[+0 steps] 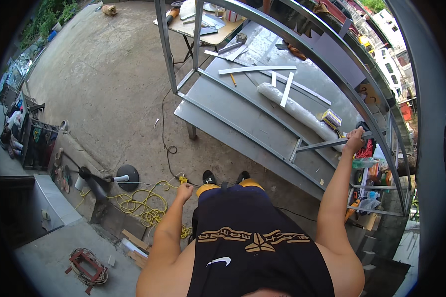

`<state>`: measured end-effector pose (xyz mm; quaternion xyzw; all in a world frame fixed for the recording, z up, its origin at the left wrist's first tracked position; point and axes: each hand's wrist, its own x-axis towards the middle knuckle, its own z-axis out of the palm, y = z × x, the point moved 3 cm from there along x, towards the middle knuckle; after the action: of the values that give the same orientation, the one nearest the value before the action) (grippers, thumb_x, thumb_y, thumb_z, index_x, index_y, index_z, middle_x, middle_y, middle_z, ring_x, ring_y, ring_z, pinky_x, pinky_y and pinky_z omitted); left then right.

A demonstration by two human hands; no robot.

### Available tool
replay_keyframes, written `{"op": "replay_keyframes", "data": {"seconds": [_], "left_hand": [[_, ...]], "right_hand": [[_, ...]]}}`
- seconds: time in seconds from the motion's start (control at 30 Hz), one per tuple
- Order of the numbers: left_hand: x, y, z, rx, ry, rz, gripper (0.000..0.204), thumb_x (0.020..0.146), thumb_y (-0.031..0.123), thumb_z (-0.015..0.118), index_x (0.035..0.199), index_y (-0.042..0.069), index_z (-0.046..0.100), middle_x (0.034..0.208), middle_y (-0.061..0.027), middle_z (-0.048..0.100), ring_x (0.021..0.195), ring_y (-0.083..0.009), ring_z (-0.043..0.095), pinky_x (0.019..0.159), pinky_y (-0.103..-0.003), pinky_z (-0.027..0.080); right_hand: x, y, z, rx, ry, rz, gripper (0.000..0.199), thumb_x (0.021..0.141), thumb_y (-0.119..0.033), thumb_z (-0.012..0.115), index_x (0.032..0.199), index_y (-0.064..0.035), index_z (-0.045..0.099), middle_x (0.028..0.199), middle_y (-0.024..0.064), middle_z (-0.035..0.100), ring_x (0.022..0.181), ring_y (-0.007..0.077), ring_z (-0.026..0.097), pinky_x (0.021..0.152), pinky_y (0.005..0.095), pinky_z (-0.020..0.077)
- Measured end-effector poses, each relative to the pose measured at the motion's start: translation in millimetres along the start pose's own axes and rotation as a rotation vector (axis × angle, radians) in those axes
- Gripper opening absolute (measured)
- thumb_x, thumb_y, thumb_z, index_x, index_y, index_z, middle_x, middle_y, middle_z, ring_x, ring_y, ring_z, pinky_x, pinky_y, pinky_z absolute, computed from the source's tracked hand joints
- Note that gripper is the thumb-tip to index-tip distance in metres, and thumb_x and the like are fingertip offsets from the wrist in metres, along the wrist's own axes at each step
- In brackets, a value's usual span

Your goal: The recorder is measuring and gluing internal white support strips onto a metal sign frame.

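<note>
I stand looking down my dark shirt at my shoes on a concrete floor. My right hand (pixel 354 140) is raised and closed around a bar of a large grey metal frame (pixel 262 116) that arches over a grey metal worktable (pixel 223 106). My left hand (pixel 184 191) hangs at my side, fingers curled into a loose fist with nothing in it, above a yellow cable (pixel 139 204).
On the worktable lie a long wrapped roll (pixel 295 110), white strips (pixel 256 69), a pencil and a small yellow box (pixel 331 119). A smaller wooden table (pixel 198 27) with tools stands behind. A floor fan base (pixel 126 177), scrap wood and a wire coil lie at left.
</note>
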<state>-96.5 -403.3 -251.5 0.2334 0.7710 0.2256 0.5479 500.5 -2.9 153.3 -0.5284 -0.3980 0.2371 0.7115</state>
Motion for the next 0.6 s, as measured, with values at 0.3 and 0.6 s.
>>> {"op": "replay_keyframes", "data": {"seconds": [0.3, 0.6], "left_hand": [[33.3, 158.1, 25.3, -0.026, -0.094, 0.377, 0.026, 0.091, 0.021, 0.063, 0.105, -0.001, 0.066, 0.089, -0.0131, 0.073, 0.076, -0.0212, 0.07, 0.07, -0.034, 0.056], [33.9, 87.6, -0.8, 0.114, -0.087, 0.204, 0.024, 0.092, 0.018, 0.063, 0.105, -0.001, 0.066, 0.085, -0.0109, 0.072, 0.07, -0.0181, 0.068, 0.065, -0.032, 0.055]], "right_hand": [[-8.9, -7.0, 5.9, -0.001, 0.018, -0.011, 0.037, 0.1, -0.02, 0.054, 0.067, -0.016, 0.04, 0.052, -0.0051, 0.037, 0.043, 0.0067, 0.035, 0.042, 0.0257, 0.0324], [-15.0, -14.1, 9.4, -0.054, 0.045, -0.003, 0.039, 0.099, -0.023, 0.054, 0.064, -0.0143, 0.04, 0.053, -0.0042, 0.037, 0.044, 0.0081, 0.038, 0.044, 0.0259, 0.0343]]}}
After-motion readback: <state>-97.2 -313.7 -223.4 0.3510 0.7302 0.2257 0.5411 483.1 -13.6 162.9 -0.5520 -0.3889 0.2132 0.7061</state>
